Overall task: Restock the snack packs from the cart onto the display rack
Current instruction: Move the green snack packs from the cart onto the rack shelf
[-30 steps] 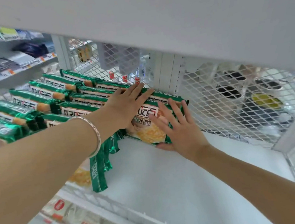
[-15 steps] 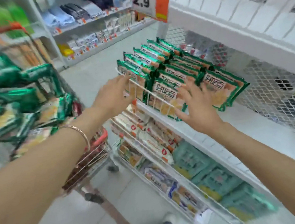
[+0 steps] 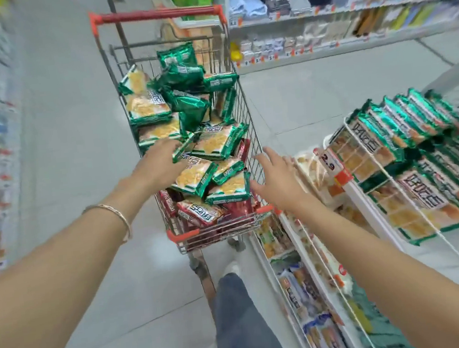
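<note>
cart (image 3: 155, 13) at 12 o'clock, piled with green snack packs (image 3: 146, 106), red packs (image 3: 198, 213) under them at the near end. left hand (image 3: 159, 167) lies on the pile, fingertips hidden behind one top pack (image 3: 213, 144), so can't tell if it grips. right hand (image 3: 278, 182) at 1 o'clock, fingers spread, holding nothing, just beside the cart's wire side. display rack (image 3: 444, 263) at 3 o'clock, stacked packs (image 3: 418, 135) in rows on it.
</note>
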`<state>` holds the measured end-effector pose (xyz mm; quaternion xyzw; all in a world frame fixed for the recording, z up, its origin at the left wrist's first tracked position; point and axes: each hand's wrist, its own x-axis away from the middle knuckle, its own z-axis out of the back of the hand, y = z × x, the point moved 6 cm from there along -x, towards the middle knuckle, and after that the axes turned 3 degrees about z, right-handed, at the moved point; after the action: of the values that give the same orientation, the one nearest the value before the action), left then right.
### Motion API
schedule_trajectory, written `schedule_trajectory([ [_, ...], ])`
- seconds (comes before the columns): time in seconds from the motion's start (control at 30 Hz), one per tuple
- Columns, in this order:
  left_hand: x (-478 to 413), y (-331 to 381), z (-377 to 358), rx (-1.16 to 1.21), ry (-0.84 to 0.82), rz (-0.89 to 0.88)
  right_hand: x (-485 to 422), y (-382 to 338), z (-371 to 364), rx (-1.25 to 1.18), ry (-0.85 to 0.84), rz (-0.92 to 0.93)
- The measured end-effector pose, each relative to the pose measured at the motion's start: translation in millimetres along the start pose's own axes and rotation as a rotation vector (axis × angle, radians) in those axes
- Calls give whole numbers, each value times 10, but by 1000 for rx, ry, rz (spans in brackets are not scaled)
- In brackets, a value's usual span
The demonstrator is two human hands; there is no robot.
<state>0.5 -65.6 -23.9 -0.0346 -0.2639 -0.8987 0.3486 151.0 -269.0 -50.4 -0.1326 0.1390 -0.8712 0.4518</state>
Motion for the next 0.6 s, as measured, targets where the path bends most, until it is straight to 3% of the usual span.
schedule_trajectory([
  [0.13,-249,-326,18,91,-8,126,-641,37,-407,-212,-93,-115],
  [0.23,-421,-436,-32,171,-11,201,-1150,207,-566,-550,-73,-379],
  [0.37,-607,-450,-130,262,-18,268,-1718,396,-780,-734,-84,-629],
  [0.5,-758,-523,-231,465,-23,350,-2061,483,-1087,-591,-230,-621],
  [0.6,-863,-579,-241,578,-28,383,-2170,537,-1058,-506,-208,-527],
])
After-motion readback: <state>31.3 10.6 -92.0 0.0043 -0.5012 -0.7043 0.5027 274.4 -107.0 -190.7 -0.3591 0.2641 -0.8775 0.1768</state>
